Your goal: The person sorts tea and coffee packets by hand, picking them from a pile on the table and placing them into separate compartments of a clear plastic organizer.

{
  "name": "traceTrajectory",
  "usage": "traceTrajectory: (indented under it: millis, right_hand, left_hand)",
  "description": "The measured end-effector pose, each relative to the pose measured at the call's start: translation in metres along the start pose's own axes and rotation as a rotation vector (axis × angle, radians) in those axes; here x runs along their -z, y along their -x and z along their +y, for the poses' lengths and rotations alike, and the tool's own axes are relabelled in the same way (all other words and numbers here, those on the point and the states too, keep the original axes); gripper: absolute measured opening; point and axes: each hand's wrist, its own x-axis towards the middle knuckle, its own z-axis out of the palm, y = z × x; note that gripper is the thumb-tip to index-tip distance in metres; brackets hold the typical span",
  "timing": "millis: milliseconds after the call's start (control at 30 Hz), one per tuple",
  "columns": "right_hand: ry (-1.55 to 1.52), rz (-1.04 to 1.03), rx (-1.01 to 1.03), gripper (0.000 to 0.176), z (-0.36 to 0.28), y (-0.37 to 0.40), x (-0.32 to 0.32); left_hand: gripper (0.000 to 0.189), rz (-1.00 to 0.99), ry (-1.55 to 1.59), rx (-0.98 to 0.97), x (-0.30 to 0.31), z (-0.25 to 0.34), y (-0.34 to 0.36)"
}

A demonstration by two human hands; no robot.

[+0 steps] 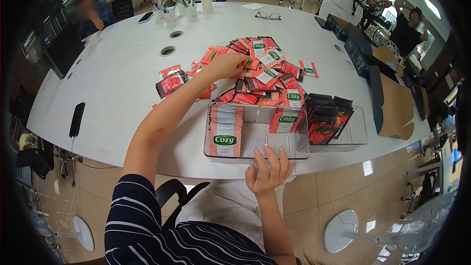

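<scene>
My left hand (229,66) reaches into a loose pile of pink and red Cozy packets (272,57), its fingers pinched together on a packet near the top of the pile. At the table's front edge, my right hand (268,169) has its fingers spread against the front wall of a clear plastic box (257,158). In the box's left part stands a row of Cozy packets (225,130); a few more packets (286,120) lean at its back right. A second clear box (360,130), to the right, holds black and red packets (326,118).
Opened dark cardboard boxes (390,103) line the right side. A phone (77,119) with a cable lies at the left. Farther back are pen cups (188,9), glasses (268,15), another phone (145,17) and table holes. People are beyond the table.
</scene>
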Motion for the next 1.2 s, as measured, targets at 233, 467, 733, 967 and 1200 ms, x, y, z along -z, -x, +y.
traceTrajectory:
  millis: [233, 467, 733, 967, 1200]
  right_hand:
    - [-0.003, 0.012, -0.008, 0.03, 0.0, 0.002, -0.001]
    - [0.001, 0.002, -0.018, 0.03, 0.0, 0.0, 0.001]
    - [-0.006, 0.016, -0.041, 0.031, -0.001, 0.001, 0.0]
    - [-0.009, 0.021, -0.025, 0.03, 0.0, 0.001, -0.001]
    - [-0.01, 0.017, -0.025, 0.031, 0.0, 0.001, 0.0]
  left_hand:
    - [0.025, 0.242, -0.023, 0.005, 0.016, 0.03, -0.011]
    - [0.025, 0.019, -0.029, -0.08, 0.024, 0.056, -0.014]
    - [0.057, -0.106, -0.095, -0.137, 0.014, 0.073, -0.017]
    - [0.05, -0.122, -0.026, -0.168, 0.007, 0.071, -0.022]
    - [0.043, -0.043, -0.226, -0.17, 0.003, 0.072, -0.021]
